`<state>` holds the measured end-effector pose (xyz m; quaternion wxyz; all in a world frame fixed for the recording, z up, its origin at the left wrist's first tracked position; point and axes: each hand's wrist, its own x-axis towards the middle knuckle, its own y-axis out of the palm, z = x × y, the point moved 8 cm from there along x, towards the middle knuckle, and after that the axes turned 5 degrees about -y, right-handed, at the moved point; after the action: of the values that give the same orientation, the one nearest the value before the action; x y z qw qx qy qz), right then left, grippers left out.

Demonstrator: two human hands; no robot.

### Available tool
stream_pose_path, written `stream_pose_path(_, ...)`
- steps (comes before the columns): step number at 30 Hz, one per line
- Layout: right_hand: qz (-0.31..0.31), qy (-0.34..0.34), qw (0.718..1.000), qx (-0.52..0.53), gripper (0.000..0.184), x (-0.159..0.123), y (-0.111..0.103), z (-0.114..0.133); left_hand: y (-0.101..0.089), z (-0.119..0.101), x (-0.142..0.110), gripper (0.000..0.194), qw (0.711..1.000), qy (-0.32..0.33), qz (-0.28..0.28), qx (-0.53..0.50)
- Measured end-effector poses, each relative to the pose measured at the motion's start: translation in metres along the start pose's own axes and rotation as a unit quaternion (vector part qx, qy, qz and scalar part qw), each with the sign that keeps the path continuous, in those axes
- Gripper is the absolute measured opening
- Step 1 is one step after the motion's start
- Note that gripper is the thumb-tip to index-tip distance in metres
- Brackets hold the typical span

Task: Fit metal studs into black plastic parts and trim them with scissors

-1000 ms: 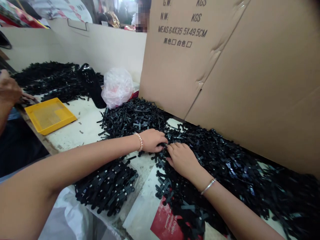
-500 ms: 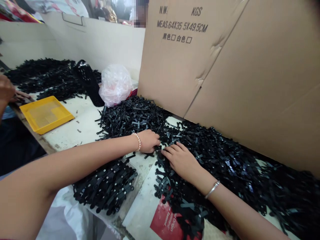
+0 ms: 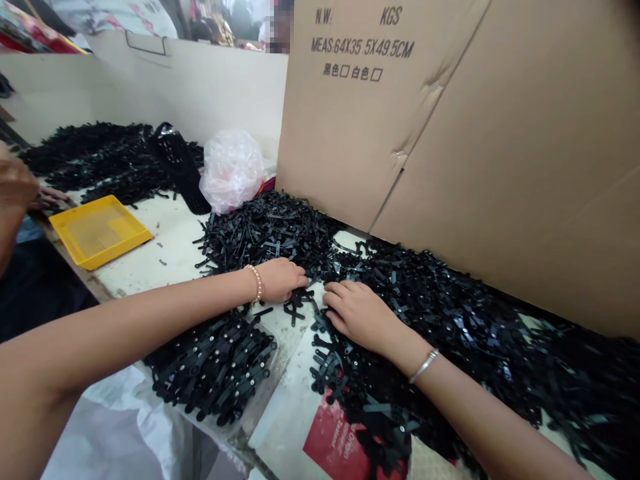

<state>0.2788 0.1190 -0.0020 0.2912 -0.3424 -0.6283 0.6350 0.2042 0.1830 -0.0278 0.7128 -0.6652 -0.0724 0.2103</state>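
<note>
My left hand [image 3: 283, 280], with a beaded bracelet, rests at the front edge of a heap of small black plastic strips [image 3: 260, 230]. Its fingers are curled down, and whatever lies under them is hidden. A few loose joined black pieces [image 3: 297, 310] lie just below it on the table. My right hand [image 3: 363, 317], wearing a silver bangle, lies over the left end of a long spread of black joined pieces [image 3: 440, 307]. Its fingers are bent but apart, tips touching the table and pieces. Near my left forearm, a clear tray [image 3: 255, 413] holds black pieces in rows.
A tall cardboard box [image 3: 450, 167] stands behind the pieces. A clear plastic bag [image 3: 233, 170] and a yellow tray [image 3: 143, 235] sit to the left. Further off lies another black pile [image 3: 100, 157], with another person's hand [image 3: 15, 180] beside it. A red-and-white sheet [image 3: 325, 440] lies in front.
My left hand has shifted left, away from my right hand, uncovering loose black pieces below it. My right hand's fingers have drawn closer together and bent more.
</note>
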Motion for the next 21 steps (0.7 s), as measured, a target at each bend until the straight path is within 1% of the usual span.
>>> stream_pose_path(2, -0.004, 0.013, 1.0, 0.008, 0.019, 0.011, 0.005, 0.0, 0.0, 0.002, 0.0, 0.034, 1.0, -0.01, 0.008, 0.002)
stream_pose_path(5, 0.002, 0.062, 0.998, 0.011, 0.032, 0.024, 0.015, -0.002, -0.001, 0.002, 0.001, 0.025, 0.999, -0.002, 0.027, 0.02)
stream_pose_path(6, 0.007, 0.072, 0.997, 0.008, 0.032, 0.027, 0.018, -0.002, -0.001, 0.001, 0.001, 0.023, 0.999, 0.002, 0.031, 0.024)
stream_pose_path(8, 0.018, 0.082, 0.996, 0.005, 0.023, 0.031, 0.021, -0.001, -0.002, 0.0, 0.002, 0.019, 0.999, 0.006, 0.031, 0.031)
stream_pose_path(10, 0.019, 0.096, 0.995, 0.024, 0.014, 0.032, 0.02, -0.002, -0.002, -0.002, 0.002, 0.016, 0.999, 0.008, 0.026, 0.035)
stream_pose_path(13, -0.003, 0.135, 0.986, 0.093, 0.014, 0.032, 0.013, -0.012, -0.006, -0.003, 0.002, 0.012, 0.999, 0.009, 0.01, 0.032)
stream_pose_path(15, -0.026, 0.144, 0.978, 0.151, 0.017, 0.034, 0.009, -0.017, -0.009, -0.001, 0.001, 0.009, 1.0, 0.008, -0.001, 0.018)
stream_pose_path(17, -0.032, 0.121, 0.967, 0.223, 0.025, 0.037, 0.011, -0.018, -0.013, 0.001, -0.001, 0.006, 1.0, 0.009, -0.009, -0.001)
stream_pose_path(18, -0.026, 0.099, 0.961, 0.258, 0.029, 0.039, 0.013, -0.015, -0.015, 0.002, -0.002, 0.005, 1.0, 0.011, -0.012, -0.007)
stream_pose_path(20, -0.006, 0.034, 0.953, 0.302, 0.031, 0.041, 0.016, -0.003, -0.016, 0.002, -0.005, 0.005, 1.0, 0.021, -0.01, 0.001)
stream_pose_path(21, -0.001, -0.001, 0.953, 0.303, 0.03, 0.042, 0.016, 0.004, -0.015, 0.0, -0.006, 0.006, 0.999, 0.029, -0.005, 0.015)
